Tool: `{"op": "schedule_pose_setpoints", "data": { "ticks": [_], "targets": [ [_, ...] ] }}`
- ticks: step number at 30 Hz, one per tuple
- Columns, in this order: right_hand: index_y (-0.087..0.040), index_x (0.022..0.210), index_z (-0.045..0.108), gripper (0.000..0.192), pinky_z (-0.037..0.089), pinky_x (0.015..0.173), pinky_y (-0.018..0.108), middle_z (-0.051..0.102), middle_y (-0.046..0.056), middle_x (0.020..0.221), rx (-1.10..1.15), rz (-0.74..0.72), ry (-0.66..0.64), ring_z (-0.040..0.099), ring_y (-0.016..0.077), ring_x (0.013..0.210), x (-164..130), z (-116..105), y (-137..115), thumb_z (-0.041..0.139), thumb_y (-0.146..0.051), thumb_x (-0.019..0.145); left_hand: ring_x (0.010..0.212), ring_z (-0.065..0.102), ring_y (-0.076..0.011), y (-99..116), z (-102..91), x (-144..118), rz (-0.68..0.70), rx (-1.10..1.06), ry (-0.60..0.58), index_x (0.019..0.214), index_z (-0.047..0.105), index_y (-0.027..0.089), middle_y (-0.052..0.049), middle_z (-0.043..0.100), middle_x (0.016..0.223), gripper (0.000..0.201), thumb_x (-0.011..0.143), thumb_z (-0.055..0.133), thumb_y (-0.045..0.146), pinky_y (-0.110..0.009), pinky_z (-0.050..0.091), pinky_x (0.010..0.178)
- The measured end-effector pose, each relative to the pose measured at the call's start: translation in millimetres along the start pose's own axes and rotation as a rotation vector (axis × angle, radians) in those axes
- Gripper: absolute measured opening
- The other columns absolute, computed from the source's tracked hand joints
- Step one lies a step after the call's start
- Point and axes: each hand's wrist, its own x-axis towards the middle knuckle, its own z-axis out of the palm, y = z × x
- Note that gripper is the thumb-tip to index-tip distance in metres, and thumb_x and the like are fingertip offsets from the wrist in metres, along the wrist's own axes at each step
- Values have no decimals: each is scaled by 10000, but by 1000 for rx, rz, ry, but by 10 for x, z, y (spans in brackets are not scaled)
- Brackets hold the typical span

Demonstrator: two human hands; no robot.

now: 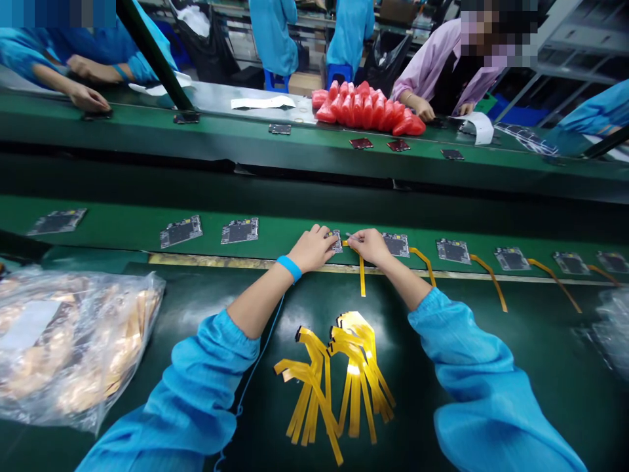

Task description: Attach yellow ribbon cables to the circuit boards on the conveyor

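Observation:
My left hand (310, 250), with a blue band at the wrist, holds a circuit board (337, 241) against the green belt and hides most of it. A yellow flex cable (362, 278) leads from that board's right side and hangs over the belt's near edge. My right hand (372, 246) is closed in a pinch over the cable's upper part, and a small grey piece (350, 236) shows at the fingertips; its kind is unclear. Just beyond the right hand lies another board (396, 244) with a cable attached. Nearer me, loose flex cables (354, 373) are spread on the dark green table.
Boards without cables (240, 231) lie to the left on the belt; several with cables (453, 250) lie to the right. A clear plastic bag (78, 347) sits at left. A blue cord (260, 367) trails from my wristband. Across, red packets (366, 108) lie near co-workers.

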Motion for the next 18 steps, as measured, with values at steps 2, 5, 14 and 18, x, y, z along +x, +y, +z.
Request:
{"op": "schedule_pose_setpoints", "data": {
  "ticks": [2,5,14,18],
  "targets": [
    [-199,881,824,142,410,634,252,784,34,807,-2,5,1,680,191,778,-7,-13,10,714,-287,901,1192,528,-331,17,4,12,2,-5,4,1417,623,192,-173,602,1360,415,1032,558,331,-442,508,929],
    [-200,886,827,142,419,641,248,786,35,807,-5,3,4,680,188,779,-15,-32,38,713,-283,902,1187,532,-336,42,14,29,7,-11,10,1409,630,190,-180,603,1358,408,1031,552,322,-456,513,929],
    [-214,876,838,140,422,632,237,789,30,804,-63,10,-31,665,173,743,26,-114,96,729,-301,894,1179,547,-316,115,54,52,21,-1,22,1438,599,206,-161,595,1427,426,1028,532,298,-442,477,969],
    [-216,869,842,153,417,620,240,783,28,782,-115,-2,-39,637,163,685,28,-171,91,724,-309,895,1246,539,-348,189,51,26,40,27,5,1492,565,240,-182,528,1522,478,1027,540,348,-482,447,1020]
  ]
}}
